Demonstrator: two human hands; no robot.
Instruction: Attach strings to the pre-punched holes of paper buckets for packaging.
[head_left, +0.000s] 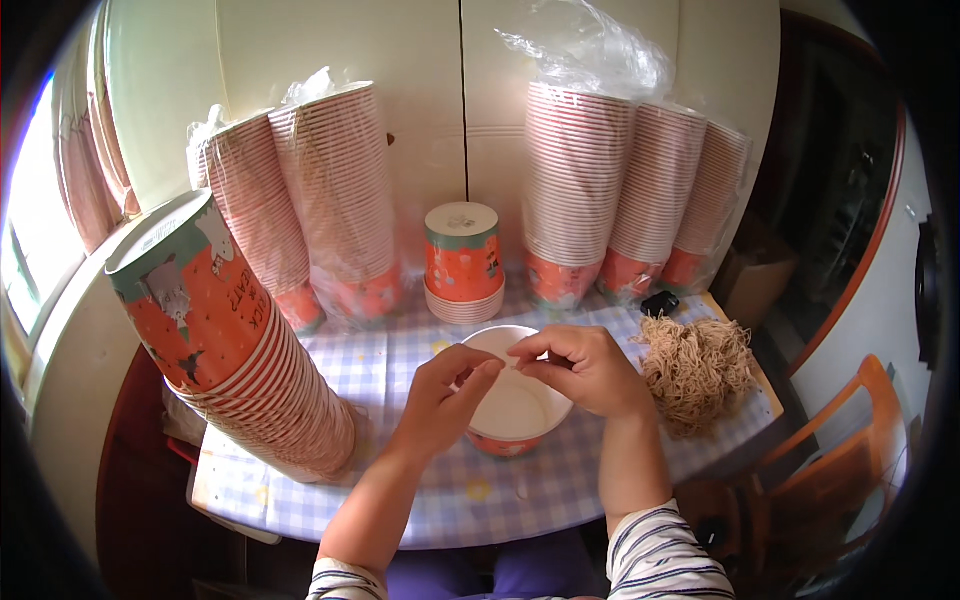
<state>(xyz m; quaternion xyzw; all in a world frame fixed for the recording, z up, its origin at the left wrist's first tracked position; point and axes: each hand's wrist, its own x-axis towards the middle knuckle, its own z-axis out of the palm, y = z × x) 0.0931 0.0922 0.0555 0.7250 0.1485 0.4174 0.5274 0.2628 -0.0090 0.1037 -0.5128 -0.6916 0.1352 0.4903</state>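
Observation:
An open paper bucket with a white inside and an orange-red printed outside stands upright on the table before me. My left hand is over its left rim, thumb and forefinger pinched together. Facing it, my right hand hovers over the right side of the bucket, its fingertips also closed in a pinch. A small gap separates the fingertips of the two hands. Whatever they hold, if anything, is too small to make out. Right of my right hand lies a tangled heap of tan strings.
A tall stack of upside-down buckets leans at the left. Behind stand plastic-wrapped stacks of buckets and more wrapped stacks. A short upside-down stack sits between them. A small black object lies near the strings. A wooden chair is at right.

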